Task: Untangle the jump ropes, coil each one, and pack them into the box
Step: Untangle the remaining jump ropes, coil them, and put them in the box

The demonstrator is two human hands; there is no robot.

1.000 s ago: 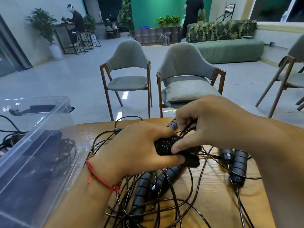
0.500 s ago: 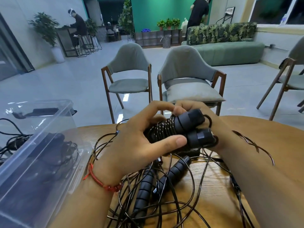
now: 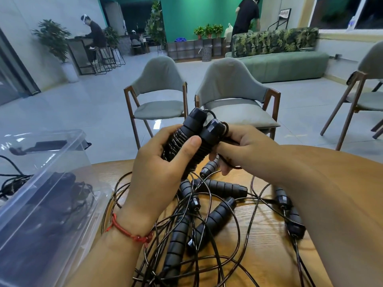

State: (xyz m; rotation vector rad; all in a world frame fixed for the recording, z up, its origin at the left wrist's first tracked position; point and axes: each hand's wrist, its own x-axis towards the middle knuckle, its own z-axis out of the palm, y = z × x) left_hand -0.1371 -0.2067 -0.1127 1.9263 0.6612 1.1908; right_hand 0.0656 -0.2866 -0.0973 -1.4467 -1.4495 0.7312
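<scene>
Far left, a clear plastic box by the edge of the wooden worktop, with dark ropes inside, seen through the wall. Next, the left hand, red string bracelet on the wrist, grip wrapped tight round a wound-up jump rope – two black handles side by side, cord wound round them, held up above the worktop. Then the right hand, grip pinching a loop of that rope's thin cord beside the handle tops. Under both hands, a tangle of jump ropes on the wood – ribbed black handles, thin cords crossing every way. Behind, two grey chairs.
</scene>
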